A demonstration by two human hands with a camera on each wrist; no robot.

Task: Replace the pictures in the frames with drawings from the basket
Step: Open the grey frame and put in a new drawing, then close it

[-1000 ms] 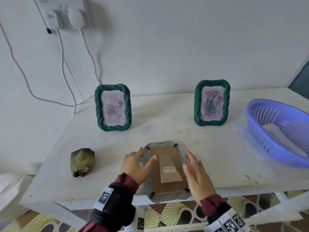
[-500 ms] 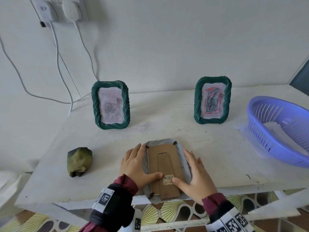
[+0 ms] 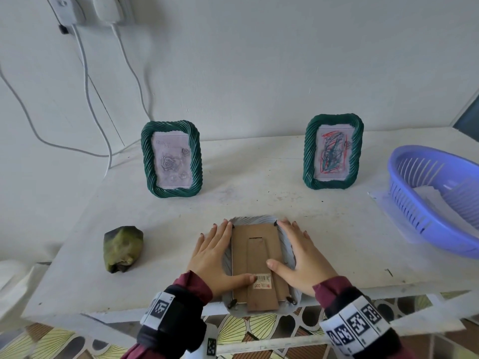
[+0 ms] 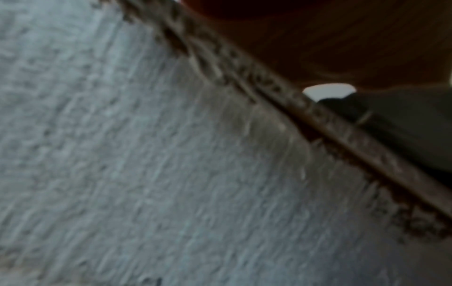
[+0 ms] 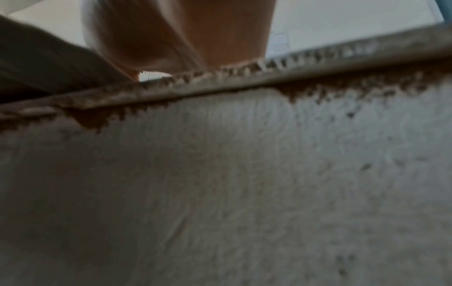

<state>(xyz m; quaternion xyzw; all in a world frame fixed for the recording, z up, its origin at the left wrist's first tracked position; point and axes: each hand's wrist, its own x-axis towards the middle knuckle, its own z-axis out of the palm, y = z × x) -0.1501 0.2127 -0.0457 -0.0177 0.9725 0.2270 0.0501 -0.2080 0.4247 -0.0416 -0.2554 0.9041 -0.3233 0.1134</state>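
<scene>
A frame (image 3: 259, 263) lies face down at the table's front edge, its brown cardboard back and folded stand up. My left hand (image 3: 215, 252) lies flat along its left side, thumb pressing the stand near the barcode sticker (image 3: 262, 280). My right hand (image 3: 298, 255) lies flat along its right side, thumb on the back board. Two green frames stand behind: the left one (image 3: 171, 159) holds a grey rose picture, the right one (image 3: 333, 152) a scribbled drawing. A purple basket (image 3: 404, 177) at the right holds paper (image 3: 438, 200). Both wrist views show only blurred table edge and palm.
A green-yellow lump (image 3: 122, 248) sits on the white table (image 3: 259, 182) to the left of my hands. White cables (image 3: 85, 81) hang from wall plugs at the back left. A paper sheet (image 3: 381, 200) lies under the basket. The table's front edge runs just under my wrists.
The stand, raised a second ago, now lies flat against the back board. Both hands have spread flat along the frame's sides, with the thumbs on the back.
</scene>
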